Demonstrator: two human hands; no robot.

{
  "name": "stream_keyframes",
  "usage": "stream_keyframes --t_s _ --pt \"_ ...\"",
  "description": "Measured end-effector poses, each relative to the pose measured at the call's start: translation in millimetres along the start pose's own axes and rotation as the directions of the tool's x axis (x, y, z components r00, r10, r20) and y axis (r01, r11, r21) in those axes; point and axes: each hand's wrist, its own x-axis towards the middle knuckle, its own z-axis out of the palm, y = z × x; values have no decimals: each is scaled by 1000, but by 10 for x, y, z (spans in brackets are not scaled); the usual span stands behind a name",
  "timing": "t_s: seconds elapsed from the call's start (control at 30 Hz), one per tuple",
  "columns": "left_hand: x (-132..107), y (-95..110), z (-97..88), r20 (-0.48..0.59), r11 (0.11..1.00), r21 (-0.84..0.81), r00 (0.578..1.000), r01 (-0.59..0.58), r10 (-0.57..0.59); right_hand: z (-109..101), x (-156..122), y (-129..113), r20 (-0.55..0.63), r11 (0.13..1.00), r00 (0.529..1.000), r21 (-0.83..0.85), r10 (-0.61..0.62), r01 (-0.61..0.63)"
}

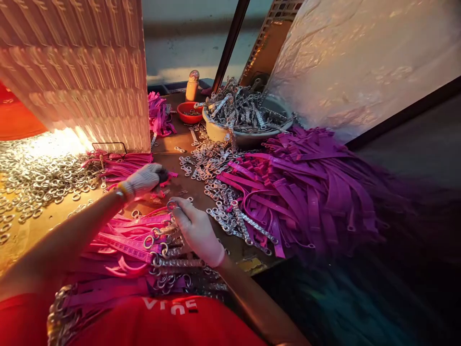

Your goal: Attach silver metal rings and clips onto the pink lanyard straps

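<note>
between the two gloved hands, a ring and a strap end

at the near edge of the table, the right hand is laid over a pile of finished pink straps, its fingers curled together on what looks like a small metal ring at the fingertips. the strap's long axis is seen running left and slightly toward the body, so the ring end lies nearest this hand. the left hand is held just beyond, closed on something dark; what it is cannot be told. both forearms are angled inward, wrists low. loose rings are spread well to the left, chain pieces just to the right, a heap of purple straps beyond.
</note>
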Motion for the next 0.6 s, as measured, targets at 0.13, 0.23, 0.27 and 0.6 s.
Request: stream_keyframes --t_s 0.13,0.23,0.27,0.6 --pt "-882 -123 -100 151 951 -287 986 115 -74 80 30 -44 68 972 985 -165 -161 170" --pt "-1290 -235 -29 82 925 -357 991 129 -107 204 18 -138 170 917 965 -314 -201 246" --pt "-1372 -269 -1 55 926 -359 993 113 -100 242 4 -180 209 885 959 -386 -192 261" --pt "-1577 -458 -39 15 895 381 969 -232 245 349 -132 -441 425 460 891 -767 -158 447"
